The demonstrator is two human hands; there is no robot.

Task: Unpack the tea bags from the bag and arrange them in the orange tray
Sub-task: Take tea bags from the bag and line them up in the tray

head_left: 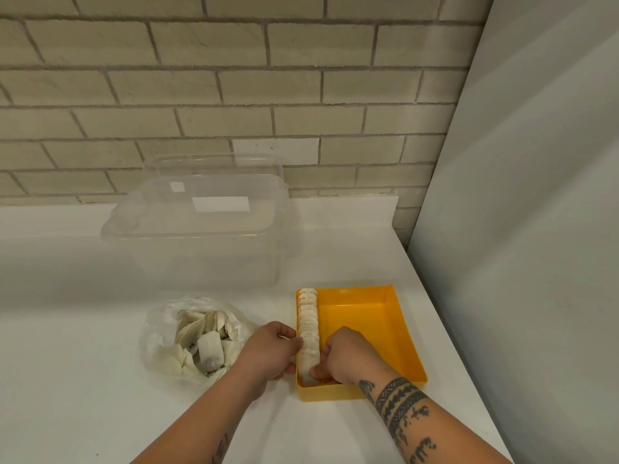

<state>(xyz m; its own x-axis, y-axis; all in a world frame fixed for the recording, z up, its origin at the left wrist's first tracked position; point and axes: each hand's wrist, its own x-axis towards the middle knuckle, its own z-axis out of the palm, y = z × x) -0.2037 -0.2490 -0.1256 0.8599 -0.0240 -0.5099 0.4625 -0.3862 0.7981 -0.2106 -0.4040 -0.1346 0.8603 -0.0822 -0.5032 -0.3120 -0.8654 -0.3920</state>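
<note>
Item: paper tea bags, two lots. Lot one: row of tea bags (308, 316), standing on edge and packed face to face along the left wall of the orange tray (363, 321), lower centre-right of the frame; the remainder of the tray floor shows bare. Lot two: loose tea bags (209, 349), jumbled inside an open plastic bag (155, 339) just left of the tray on the white tabletop (83, 363). Left hand (268, 353): curled against the outside of the tray's left wall, thumb tip at the row; whether this grip pinches a bag cannot be told. Right hand (341, 356): inside the tray, its grip curled round the near end of the row, holding it together. Handling, as judged: very light, soft, easily creased or torn; a standing row likely topples or fans out if unsupported, so it is best steadied at both ends. Single bags are best taken by a flat edge between thumb and fingertip, not squeezed at the filled middle. Also present: a clear container (201, 229) with lid, upper centre-left, against the brick wall (234, 78).
</note>
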